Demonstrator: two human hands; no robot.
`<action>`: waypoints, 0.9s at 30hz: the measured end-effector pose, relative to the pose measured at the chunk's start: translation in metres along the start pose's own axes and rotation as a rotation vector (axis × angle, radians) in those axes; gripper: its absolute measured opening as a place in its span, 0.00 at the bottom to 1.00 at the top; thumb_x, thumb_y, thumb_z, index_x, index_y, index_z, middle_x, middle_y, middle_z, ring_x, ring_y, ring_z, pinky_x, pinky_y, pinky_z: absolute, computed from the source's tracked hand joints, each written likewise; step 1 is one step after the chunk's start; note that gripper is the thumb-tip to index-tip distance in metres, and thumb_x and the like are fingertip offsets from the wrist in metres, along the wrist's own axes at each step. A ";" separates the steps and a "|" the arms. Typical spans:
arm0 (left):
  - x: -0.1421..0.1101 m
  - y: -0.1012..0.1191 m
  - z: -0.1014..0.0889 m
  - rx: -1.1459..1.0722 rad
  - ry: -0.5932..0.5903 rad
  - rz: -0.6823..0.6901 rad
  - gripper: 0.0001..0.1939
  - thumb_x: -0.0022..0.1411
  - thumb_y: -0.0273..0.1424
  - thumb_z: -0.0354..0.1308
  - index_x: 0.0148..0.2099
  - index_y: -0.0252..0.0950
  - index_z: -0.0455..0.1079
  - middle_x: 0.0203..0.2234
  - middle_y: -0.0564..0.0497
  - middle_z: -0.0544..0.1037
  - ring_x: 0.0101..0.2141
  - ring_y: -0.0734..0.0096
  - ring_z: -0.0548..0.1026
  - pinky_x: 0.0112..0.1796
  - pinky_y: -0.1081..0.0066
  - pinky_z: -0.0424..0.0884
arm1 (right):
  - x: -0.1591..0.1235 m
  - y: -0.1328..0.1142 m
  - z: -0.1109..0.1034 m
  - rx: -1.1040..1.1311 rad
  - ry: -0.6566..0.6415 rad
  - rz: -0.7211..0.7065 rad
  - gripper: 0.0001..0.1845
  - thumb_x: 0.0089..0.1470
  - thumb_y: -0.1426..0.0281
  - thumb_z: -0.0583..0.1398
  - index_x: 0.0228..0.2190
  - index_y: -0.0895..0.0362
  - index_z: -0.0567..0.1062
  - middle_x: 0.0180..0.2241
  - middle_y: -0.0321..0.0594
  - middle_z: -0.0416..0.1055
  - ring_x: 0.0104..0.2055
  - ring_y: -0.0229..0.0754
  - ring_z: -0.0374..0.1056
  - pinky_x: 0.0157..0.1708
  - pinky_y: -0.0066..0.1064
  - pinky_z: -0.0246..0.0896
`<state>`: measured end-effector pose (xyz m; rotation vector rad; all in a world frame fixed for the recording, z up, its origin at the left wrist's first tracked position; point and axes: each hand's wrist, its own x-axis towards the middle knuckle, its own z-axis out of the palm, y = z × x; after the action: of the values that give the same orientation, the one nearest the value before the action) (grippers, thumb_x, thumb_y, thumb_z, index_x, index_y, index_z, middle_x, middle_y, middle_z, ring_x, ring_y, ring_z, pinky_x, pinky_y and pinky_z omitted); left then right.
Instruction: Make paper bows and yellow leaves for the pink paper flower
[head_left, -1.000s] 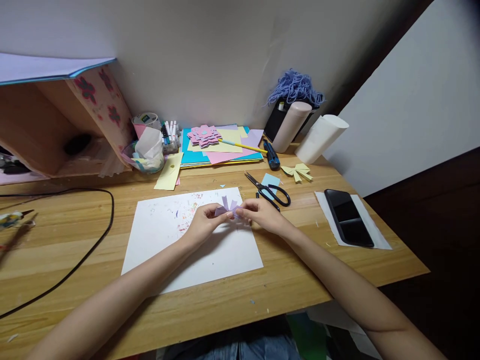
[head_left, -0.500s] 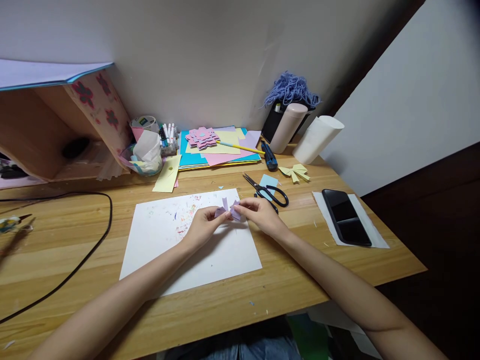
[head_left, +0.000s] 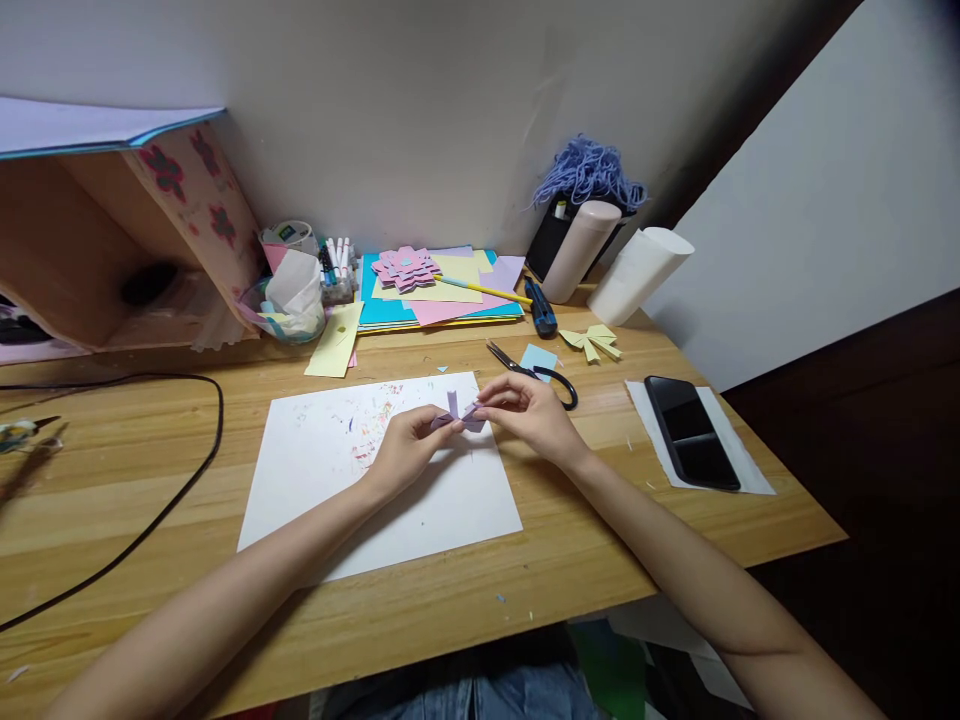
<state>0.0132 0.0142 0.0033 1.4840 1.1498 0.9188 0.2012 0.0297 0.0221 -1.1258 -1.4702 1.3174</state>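
Observation:
Above the white sheet (head_left: 330,510) I hold a folded purple paper bow (head_left: 453,404), with one strip standing up at its middle. My left hand (head_left: 405,445) pinches its left side between thumb and fingers. At the other end, my right hand (head_left: 529,415) has its thumb and fingertips closed on a folded strip of the bow. Black scissors (head_left: 566,386) lie just beyond my right hand, which covers part of their handles. A small light blue paper piece (head_left: 538,357) lies under the scissors. Further right is a finished-looking yellow paper bow (head_left: 594,342).
Coloured papers (head_left: 375,313) with a pink paper flower (head_left: 406,269) and a yellow pencil (head_left: 487,291) lie by the wall. A utility knife (head_left: 541,308), bottle (head_left: 581,252) and paper roll (head_left: 637,277) stand right of them. A phone (head_left: 691,432) lies right; a black cable (head_left: 180,500) left.
My right hand has shifted slightly right and up on the purple bow, its fingers lifting a strip. My left hand keeps its pinch. The whole view has tilted slightly.

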 end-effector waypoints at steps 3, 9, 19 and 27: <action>0.000 -0.004 0.000 0.094 0.024 0.052 0.13 0.56 0.39 0.57 0.29 0.34 0.73 0.21 0.52 0.72 0.24 0.74 0.66 0.28 0.71 0.60 | -0.003 -0.002 0.003 -0.069 0.017 -0.083 0.10 0.42 0.65 0.66 0.26 0.58 0.74 0.29 0.40 0.75 0.33 0.41 0.72 0.37 0.35 0.68; 0.001 -0.007 0.001 -0.009 -0.004 0.033 0.12 0.55 0.39 0.58 0.32 0.34 0.73 0.26 0.49 0.75 0.29 0.70 0.71 0.31 0.70 0.65 | -0.005 -0.005 0.004 -0.213 -0.013 -0.268 0.06 0.46 0.65 0.64 0.25 0.55 0.75 0.28 0.39 0.73 0.33 0.40 0.69 0.37 0.35 0.64; 0.002 -0.004 -0.001 -0.010 -0.024 0.124 0.09 0.55 0.35 0.58 0.32 0.35 0.73 0.30 0.48 0.75 0.34 0.69 0.72 0.37 0.69 0.67 | -0.006 -0.008 0.000 -0.328 -0.097 -0.431 0.03 0.50 0.68 0.61 0.27 0.53 0.76 0.35 0.40 0.73 0.40 0.43 0.68 0.44 0.39 0.62; 0.000 0.003 0.000 -0.042 -0.050 0.089 0.08 0.54 0.35 0.59 0.32 0.35 0.73 0.32 0.47 0.77 0.34 0.68 0.73 0.38 0.66 0.69 | -0.011 -0.001 0.005 -0.295 -0.055 -0.336 0.05 0.49 0.66 0.61 0.28 0.54 0.75 0.31 0.40 0.74 0.34 0.42 0.70 0.39 0.37 0.66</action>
<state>0.0132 0.0140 0.0059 1.5255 1.0291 0.9548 0.1986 0.0174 0.0221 -0.9727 -1.8459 0.9257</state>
